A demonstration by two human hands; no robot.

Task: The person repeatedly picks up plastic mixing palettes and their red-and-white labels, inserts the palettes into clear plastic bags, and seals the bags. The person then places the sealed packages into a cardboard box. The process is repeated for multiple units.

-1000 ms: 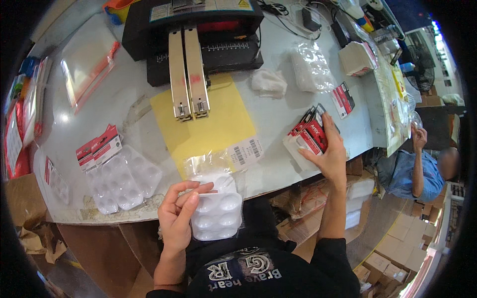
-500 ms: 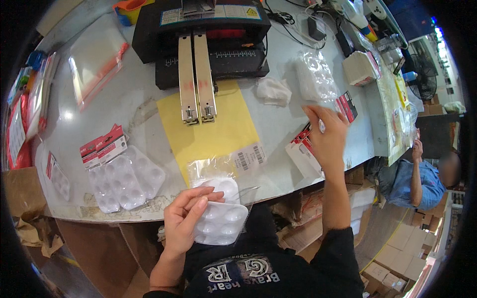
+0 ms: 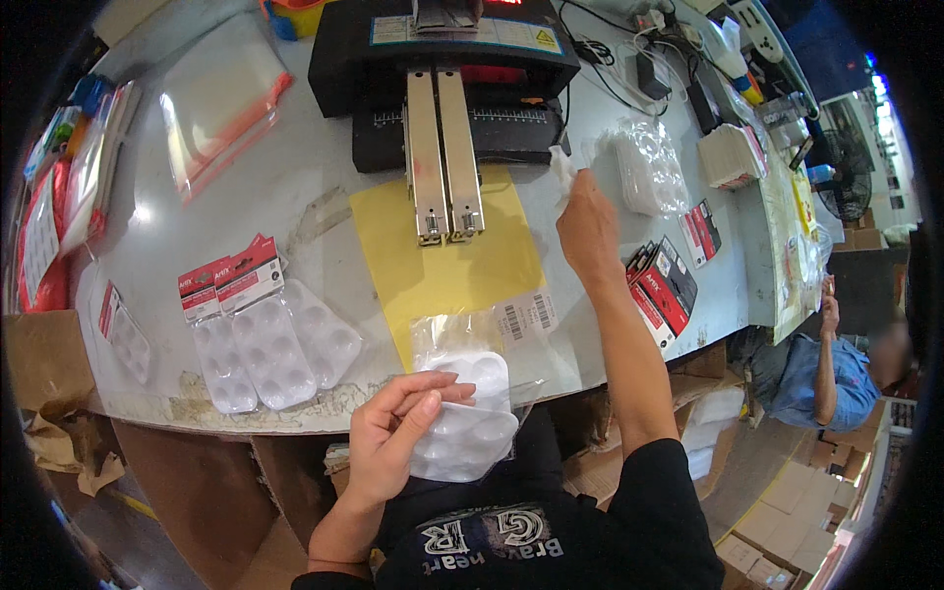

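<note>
My left hand [image 3: 393,433] is closed on the near side of a white plastic paint palette [image 3: 464,441] with round wells, just off the table's front edge. Right behind it lies a second white palette [image 3: 490,372], by a clear plastic bag [image 3: 442,334]. Reaching forward, my right hand [image 3: 590,228] pinches a crumpled white tissue [image 3: 562,171] beside the black machine [image 3: 442,64]. Bagged palettes [image 3: 275,349] with red and black header cards lie on the left. More header cards [image 3: 664,290] are stacked below my right forearm's outer side.
Two metal arms [image 3: 438,157] jut from the machine over a yellow sheet [image 3: 393,265]. Clear bags [image 3: 221,108] lie at the left rear. A wrapped clear bundle [image 3: 649,167], cables [image 3: 595,54] and a card stack [image 3: 733,155] are at the right. Another person [image 3: 826,379] sits at far right.
My right hand has moved from above the header cards leftward and away to the tissue, which it has taken hold of and lifted. The left hand keeps the palette; the whole view has shifted slightly.
</note>
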